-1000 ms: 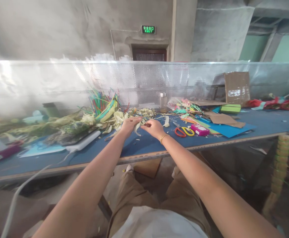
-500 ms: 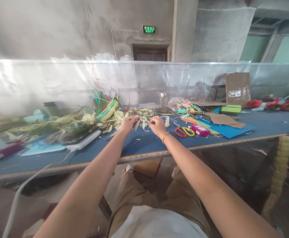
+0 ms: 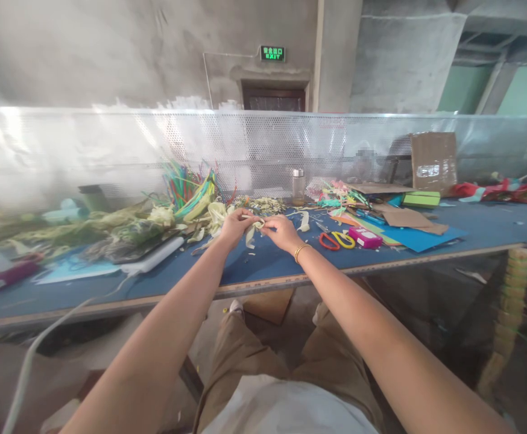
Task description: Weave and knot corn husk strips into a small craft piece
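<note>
Over the middle of the blue tabletop, my left hand [image 3: 237,226] and my right hand [image 3: 283,231] nearly meet. Both pinch a pale yellow-green strip [image 3: 258,223] that curls between the fingertips. A loose end of it hangs down below my left fingers. Whether it is paper, cloth or leaf I cannot make out. Behind my hands lies a heap of similar pale, curled scraps [image 3: 263,205]. To the right of my right hand another pale strip [image 3: 304,222] lies on the table, with scissors [image 3: 336,240] with red and yellow handles further right.
Beside the scissors sits a magenta box [image 3: 365,237]. Blue sheets [image 3: 421,236] and cardboard [image 3: 410,217] lie further right. A bottle [image 3: 298,187] stands behind, against a perforated metal screen [image 3: 263,138]. Coloured stems [image 3: 191,187] and a white power strip [image 3: 155,256] with its cable are on the left.
My right hand has moved left towards my left hand, and its fingertips now meet the pale strip. The scraps between my hands have shifted into a curled loop.
</note>
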A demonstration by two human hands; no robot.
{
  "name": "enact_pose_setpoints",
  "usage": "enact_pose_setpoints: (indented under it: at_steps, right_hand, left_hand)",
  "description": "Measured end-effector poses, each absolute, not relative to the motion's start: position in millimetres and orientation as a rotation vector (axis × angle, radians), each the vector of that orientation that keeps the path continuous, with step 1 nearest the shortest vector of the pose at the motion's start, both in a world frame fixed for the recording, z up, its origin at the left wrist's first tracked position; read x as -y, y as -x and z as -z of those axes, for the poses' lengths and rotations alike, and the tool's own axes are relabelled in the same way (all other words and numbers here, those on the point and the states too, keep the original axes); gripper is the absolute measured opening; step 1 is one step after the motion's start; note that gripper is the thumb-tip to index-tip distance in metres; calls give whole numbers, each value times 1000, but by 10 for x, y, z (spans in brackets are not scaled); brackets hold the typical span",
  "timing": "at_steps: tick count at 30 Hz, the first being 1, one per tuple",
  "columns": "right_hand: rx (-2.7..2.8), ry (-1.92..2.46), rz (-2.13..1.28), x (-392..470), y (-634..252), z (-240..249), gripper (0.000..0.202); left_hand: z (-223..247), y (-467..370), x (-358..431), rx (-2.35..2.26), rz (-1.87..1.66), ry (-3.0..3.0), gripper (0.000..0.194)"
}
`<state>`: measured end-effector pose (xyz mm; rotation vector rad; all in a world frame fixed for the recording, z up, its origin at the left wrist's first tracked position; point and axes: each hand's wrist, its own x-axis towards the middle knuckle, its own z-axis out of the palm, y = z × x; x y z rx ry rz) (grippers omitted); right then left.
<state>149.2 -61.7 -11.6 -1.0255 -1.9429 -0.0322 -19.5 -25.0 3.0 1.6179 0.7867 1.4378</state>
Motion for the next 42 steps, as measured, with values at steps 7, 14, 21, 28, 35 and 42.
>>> enact_pose_setpoints:
  at_steps: [7, 14, 21, 28, 35, 42]
  right_hand:
    - [1875, 988, -60, 648, -1510, 67, 16]
    - [1839, 928, -63, 633, -1519, 76, 17]
    - [1811, 916, -78, 625, -1513, 95, 15]
    - [1829, 949, -46, 654, -1512, 66, 17]
    - [1888, 1032, -57, 614, -1513, 90, 14]
    - [1905, 1102, 25, 608, -1519, 113, 11]
  left_hand:
    - [-73, 225, 228, -748, -1509, -1468, 31]
    - [-132, 274, 207, -592, -1519, -1255, 39]
    - [-199, 315, 215, -507, -1554, -1173, 42]
    - [-134, 272, 249, -564, -1372, -1306, 33]
    - [-76, 222, 336, -617, -1060, -1536, 44]
    - [-57, 227, 341, -736, -982, -1485, 33]
